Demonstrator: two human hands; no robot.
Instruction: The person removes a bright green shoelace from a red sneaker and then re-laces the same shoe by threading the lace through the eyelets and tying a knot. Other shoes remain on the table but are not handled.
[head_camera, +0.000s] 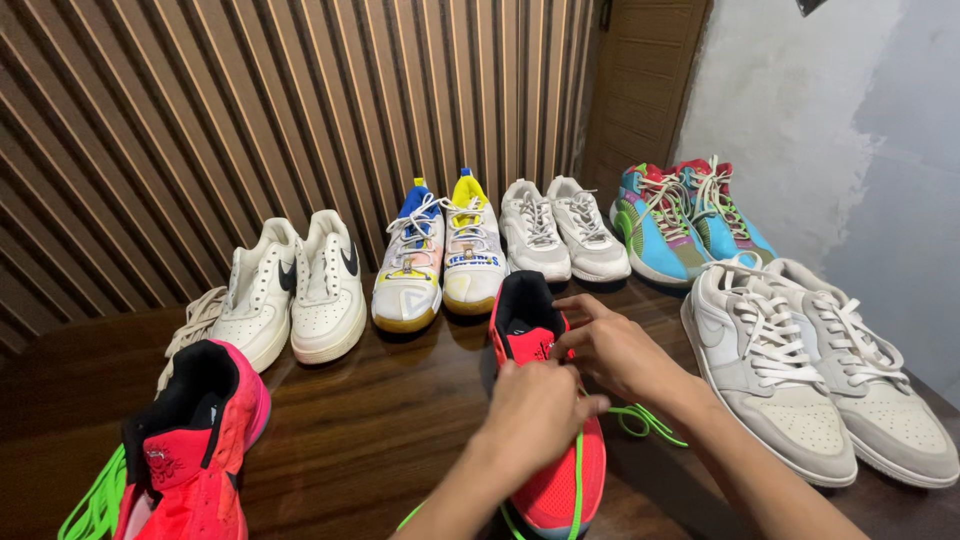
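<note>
A red-pink sneaker (530, 335) with neon green laces (645, 420) lies in the middle of the dark wooden table (390, 420), toe toward me. My left hand (540, 410) rests over its lace area with the fingers closed on a lace. My right hand (610, 345) pinches a lace just beside the shoe's tongue. The two hands touch each other above the shoe. Its matching red-pink sneaker (195, 440) lies at the lower left with loose green laces hanging off the table edge.
Along the back stand a white pair with black marks (295, 285), a white, yellow and blue pair (440, 255), a plain white pair (560, 230) and a blue, green and pink pair (680, 220). A grey-white pair (810, 370) lies at the right edge. A slatted wall is behind.
</note>
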